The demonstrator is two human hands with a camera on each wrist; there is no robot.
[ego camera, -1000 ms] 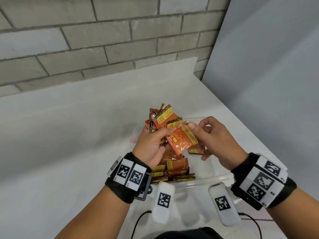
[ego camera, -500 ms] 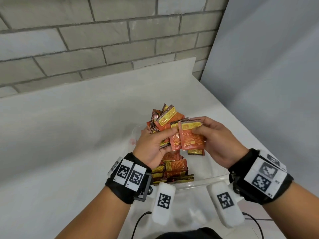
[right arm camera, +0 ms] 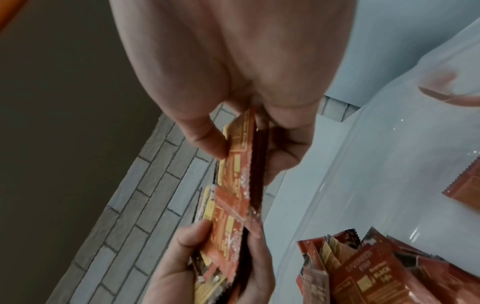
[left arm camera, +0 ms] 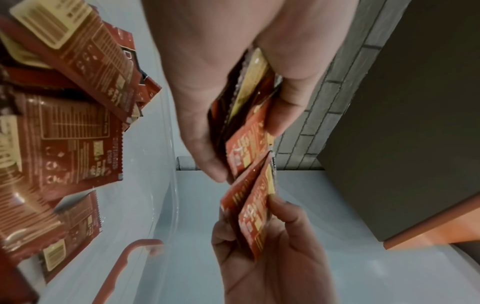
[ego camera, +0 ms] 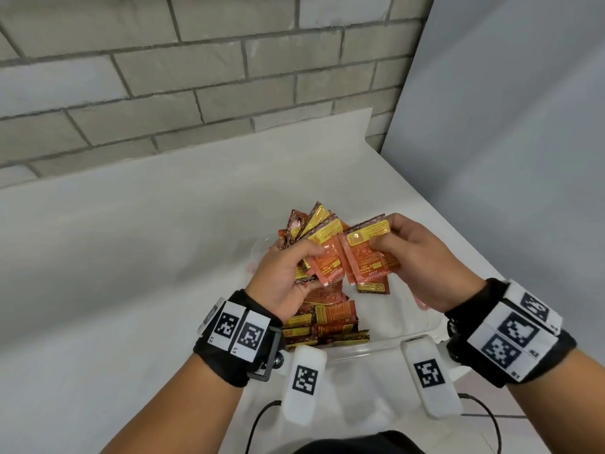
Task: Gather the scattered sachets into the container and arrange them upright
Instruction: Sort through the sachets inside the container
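Sachets are being squared up at the centre of the head view: the left hand (ego camera: pixel 284 276) is gripping a fanned bunch (ego camera: pixel 314 234), while the right hand (ego camera: pixel 422 257) is pinching a single sachet (ego camera: pixel 370 253) just beside it. Below them the clear container (ego camera: pixel 393 347) is holding a stack that seems to be lying flat. Aligning bottom edges before lowering should be keeping them upright.
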